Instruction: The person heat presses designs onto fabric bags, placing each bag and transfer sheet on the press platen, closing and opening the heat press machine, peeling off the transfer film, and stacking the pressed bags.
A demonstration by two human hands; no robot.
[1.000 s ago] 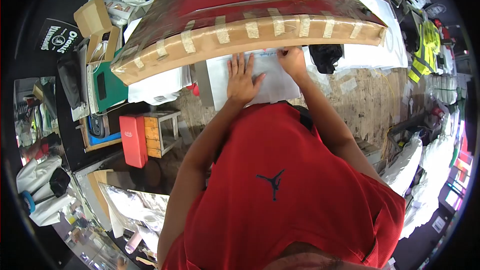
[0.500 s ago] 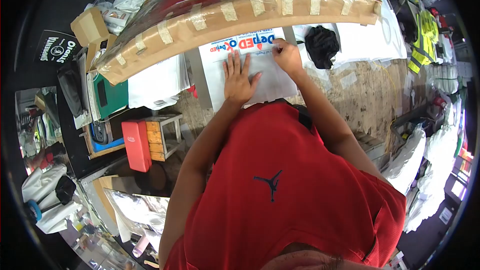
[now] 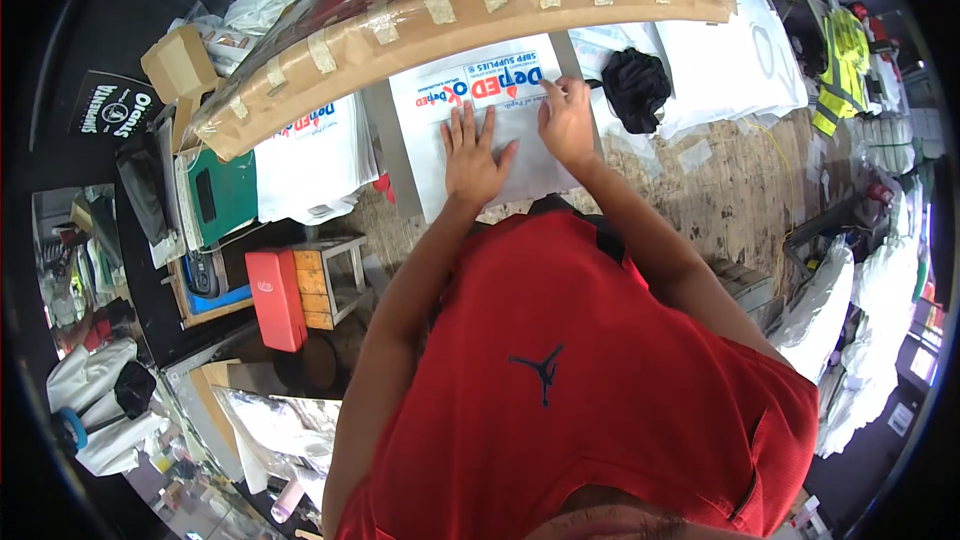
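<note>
A white sheet [image 3: 430, 165] with blue and red "DepED OK" lettering lies on a grey board [image 3: 408, 190] in front of me. My left hand [image 3: 475, 162] rests flat on it, fingers spread just below the print. At the sheet's right side, my right hand [image 3: 568, 130] is closed, its fingers curled together beside the end of the lettering. Whatever those fingertips may hold is too small to make out. Left of the board is a stack of white sheets [image 3: 305, 175] with similar print on top. A bunched black cloth [image 3: 636, 90] lies right of my right hand.
A brown-papered panel edge with tape strips [image 3: 440, 6] overhangs the far side of the table [image 3: 720, 175]. White plastic-wrapped material [image 3: 735, 65] lies at right. On the left are a green case [image 3: 222, 195], a red box [image 3: 275, 298] and an open carton [image 3: 180, 65].
The view has shifted, showing more lettering on the sheet and print on the left stack. My right hand's fingers have changed position slightly near the lettering. My left hand stays flat.
</note>
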